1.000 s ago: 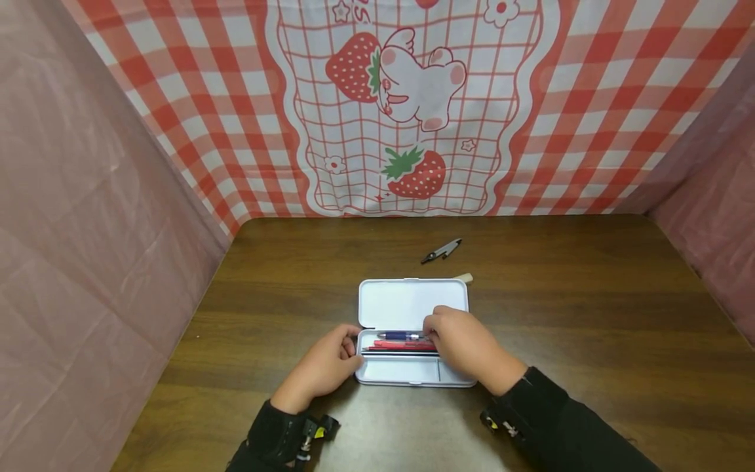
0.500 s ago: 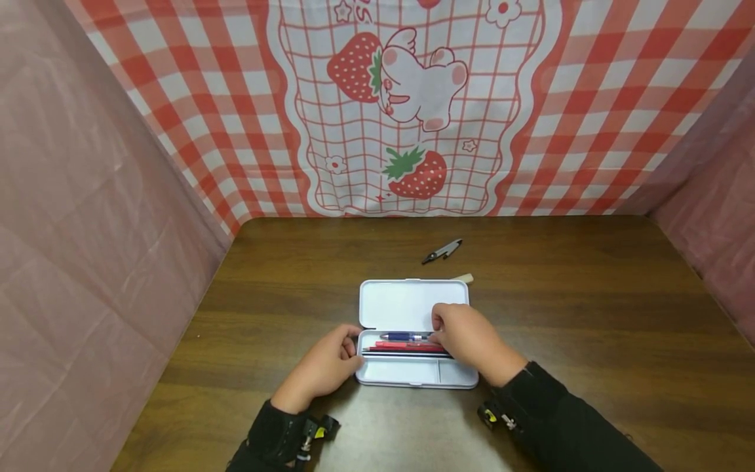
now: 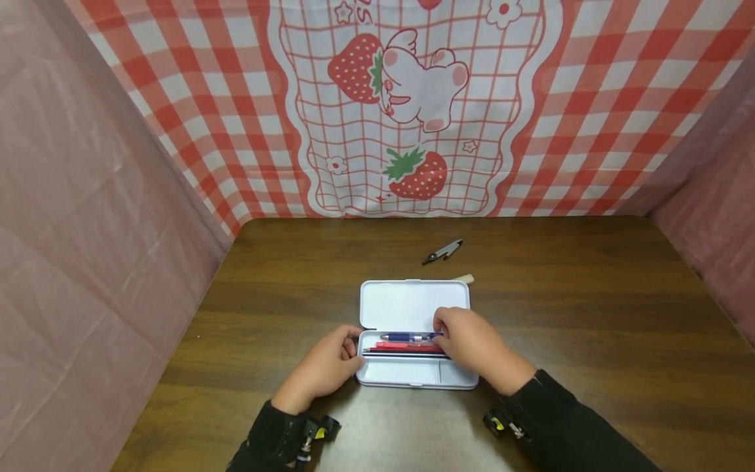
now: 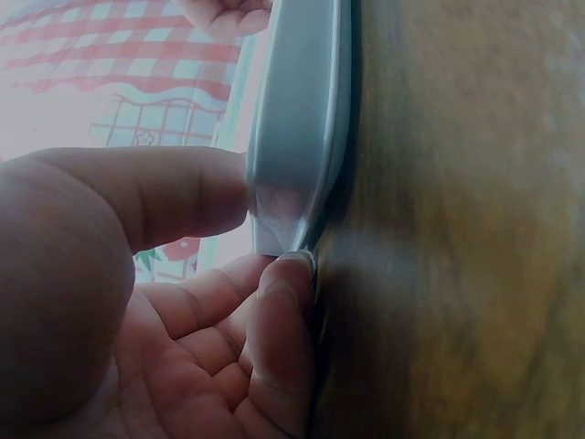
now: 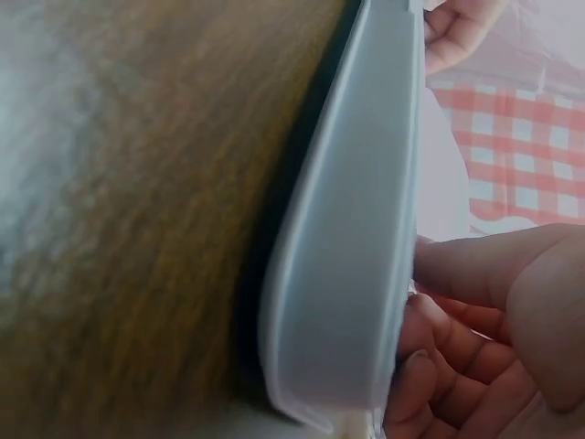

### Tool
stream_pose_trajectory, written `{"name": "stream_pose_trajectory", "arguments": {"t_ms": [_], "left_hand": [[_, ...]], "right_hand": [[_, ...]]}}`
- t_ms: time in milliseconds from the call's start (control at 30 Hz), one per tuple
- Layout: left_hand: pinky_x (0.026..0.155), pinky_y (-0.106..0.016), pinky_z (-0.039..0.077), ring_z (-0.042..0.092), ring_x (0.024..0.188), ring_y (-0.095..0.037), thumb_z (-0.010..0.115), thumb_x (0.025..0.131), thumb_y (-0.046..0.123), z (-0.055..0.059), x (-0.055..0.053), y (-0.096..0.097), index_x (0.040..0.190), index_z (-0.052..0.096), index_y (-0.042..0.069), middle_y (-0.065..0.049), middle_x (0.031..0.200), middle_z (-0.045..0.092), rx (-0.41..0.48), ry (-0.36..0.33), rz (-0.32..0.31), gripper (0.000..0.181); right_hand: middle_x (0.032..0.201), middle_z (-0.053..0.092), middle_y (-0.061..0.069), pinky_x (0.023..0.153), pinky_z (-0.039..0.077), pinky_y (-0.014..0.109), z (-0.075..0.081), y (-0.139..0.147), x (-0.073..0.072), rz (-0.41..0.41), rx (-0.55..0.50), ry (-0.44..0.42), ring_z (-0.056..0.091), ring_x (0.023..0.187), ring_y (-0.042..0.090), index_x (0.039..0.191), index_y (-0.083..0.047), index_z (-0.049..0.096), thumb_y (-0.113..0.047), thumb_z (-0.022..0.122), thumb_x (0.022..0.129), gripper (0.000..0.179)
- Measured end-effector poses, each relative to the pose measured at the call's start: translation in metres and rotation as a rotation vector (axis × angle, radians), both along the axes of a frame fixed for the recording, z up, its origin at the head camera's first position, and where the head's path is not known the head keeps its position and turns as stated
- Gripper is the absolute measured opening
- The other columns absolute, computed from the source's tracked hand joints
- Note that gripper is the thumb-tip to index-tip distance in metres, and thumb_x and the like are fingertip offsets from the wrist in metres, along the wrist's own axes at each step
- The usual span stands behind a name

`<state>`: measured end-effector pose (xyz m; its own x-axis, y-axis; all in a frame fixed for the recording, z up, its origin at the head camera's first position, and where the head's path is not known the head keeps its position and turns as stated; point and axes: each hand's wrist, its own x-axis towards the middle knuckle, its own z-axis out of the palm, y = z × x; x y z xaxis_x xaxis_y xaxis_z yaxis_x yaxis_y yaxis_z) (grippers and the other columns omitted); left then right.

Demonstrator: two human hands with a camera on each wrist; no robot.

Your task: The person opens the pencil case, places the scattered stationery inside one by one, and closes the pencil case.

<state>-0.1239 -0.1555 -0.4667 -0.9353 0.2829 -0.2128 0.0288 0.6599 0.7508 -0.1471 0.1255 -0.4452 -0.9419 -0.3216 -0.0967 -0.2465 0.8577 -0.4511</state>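
A white pencil case [image 3: 394, 305] lies open on the table, its lid tipped back. My left hand [image 3: 327, 364] grips the case's left end; in the left wrist view the thumb sits on the top rim and the fingers lie against the end wall [image 4: 297, 119]. Along the back compartment lies a blue pen [image 3: 404, 337], and my right hand [image 3: 474, 341] pinches its right end. The right fingertips are partly hidden in both views. Just in front of the pen are a red pen or pencil [image 3: 394, 345] and darker pencils [image 3: 407, 354].
A grey drawing compass [image 3: 442, 252] lies on the wooden table [image 3: 283, 275] behind the case. A small cream-coloured block [image 3: 466, 278] shows partly behind the lid. Checked cloth [image 3: 224, 118] hangs at the table's back edge, with pink cloth on both sides.
My right hand lifted its fingers slightly and came back down to the blue pen's right end. The pen has shifted a little to the right. My left hand stays on the case.
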Motion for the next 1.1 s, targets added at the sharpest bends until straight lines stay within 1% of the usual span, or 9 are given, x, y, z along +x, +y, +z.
{"name": "stream_pose_trajectory", "arguments": {"t_ms": [133, 300, 367, 567, 700, 800, 900, 1100], "left_hand": [[0.067, -0.033, 0.047, 0.055, 0.077, -0.018, 0.074, 0.094, 0.014, -0.001, 0.000, 0.000, 0.131, 0.058, 0.003, -0.004, 0.091, 0.057, -0.003, -0.002, 0.001, 0.042], [0.067, -0.033, 0.047, 0.055, 0.077, -0.019, 0.074, 0.094, 0.014, -0.002, -0.001, -0.001, 0.131, 0.058, 0.003, -0.004, 0.092, 0.057, -0.003, -0.010, 0.002, 0.042], [0.066, -0.033, 0.047, 0.055, 0.077, -0.019, 0.074, 0.094, 0.014, -0.003, -0.001, -0.001, 0.131, 0.058, 0.003, -0.004, 0.092, 0.056, 0.001, -0.010, 0.003, 0.042], [0.067, -0.033, 0.047, 0.055, 0.077, -0.019, 0.074, 0.094, 0.013, -0.003, -0.001, -0.001, 0.131, 0.058, 0.003, -0.004, 0.092, 0.057, 0.003, -0.011, 0.001, 0.042], [0.067, -0.033, 0.047, 0.056, 0.077, -0.019, 0.074, 0.094, 0.014, -0.002, -0.001, 0.000, 0.131, 0.058, 0.004, -0.004, 0.092, 0.057, -0.002, -0.016, 0.003, 0.041], [0.067, -0.033, 0.047, 0.056, 0.077, -0.019, 0.074, 0.094, 0.014, -0.001, -0.001, 0.000, 0.131, 0.058, 0.004, -0.004, 0.092, 0.057, -0.006, -0.016, 0.002, 0.041], [0.067, -0.034, 0.047, 0.055, 0.078, -0.019, 0.074, 0.094, 0.014, -0.001, -0.001, 0.000, 0.131, 0.058, 0.003, -0.004, 0.092, 0.057, -0.005, -0.015, -0.001, 0.042], [0.067, -0.034, 0.047, 0.055, 0.077, -0.019, 0.074, 0.094, 0.013, -0.001, 0.000, 0.000, 0.131, 0.058, 0.003, -0.005, 0.092, 0.057, 0.005, -0.019, 0.002, 0.041]], "right_hand": [[0.071, 0.049, -0.001, 0.062, 0.040, 0.034, 0.004, 0.008, 0.004, 0.009, -0.017, 0.037, 0.048, 0.066, 0.016, 0.092, -0.010, 0.065, -0.013, 0.081, 0.090, 0.017], [0.073, 0.052, -0.001, 0.061, 0.042, 0.034, 0.014, 0.024, 0.004, -0.013, -0.019, 0.060, 0.049, 0.066, 0.016, 0.095, -0.010, 0.067, -0.013, 0.078, 0.091, 0.012], [0.075, 0.053, 0.000, 0.062, 0.042, 0.034, 0.018, 0.031, 0.002, -0.030, -0.017, 0.061, 0.050, 0.067, 0.016, 0.097, -0.011, 0.068, -0.012, 0.077, 0.092, 0.011], [0.077, 0.055, 0.001, 0.064, 0.045, 0.036, 0.026, 0.053, -0.007, -0.065, -0.017, 0.116, 0.051, 0.070, 0.019, 0.099, -0.010, 0.068, -0.011, 0.079, 0.091, 0.013], [0.078, 0.056, 0.001, 0.065, 0.046, 0.036, 0.029, 0.062, -0.012, -0.083, -0.004, 0.119, 0.052, 0.071, 0.020, 0.099, -0.010, 0.068, -0.011, 0.079, 0.090, 0.014], [0.078, 0.056, 0.001, 0.066, 0.047, 0.037, 0.029, 0.067, -0.016, -0.088, 0.026, 0.115, 0.052, 0.071, 0.021, 0.099, -0.010, 0.068, -0.012, 0.079, 0.091, 0.014], [0.078, 0.057, 0.001, 0.067, 0.047, 0.039, 0.027, 0.069, -0.020, -0.076, 0.072, 0.122, 0.053, 0.072, 0.021, 0.098, -0.009, 0.068, -0.012, 0.078, 0.091, 0.013], [0.083, 0.061, 0.003, 0.067, 0.052, 0.045, 0.018, 0.071, -0.031, 0.008, 0.229, 0.152, 0.057, 0.072, 0.021, 0.093, -0.010, 0.066, -0.011, 0.077, 0.090, 0.012]]}}
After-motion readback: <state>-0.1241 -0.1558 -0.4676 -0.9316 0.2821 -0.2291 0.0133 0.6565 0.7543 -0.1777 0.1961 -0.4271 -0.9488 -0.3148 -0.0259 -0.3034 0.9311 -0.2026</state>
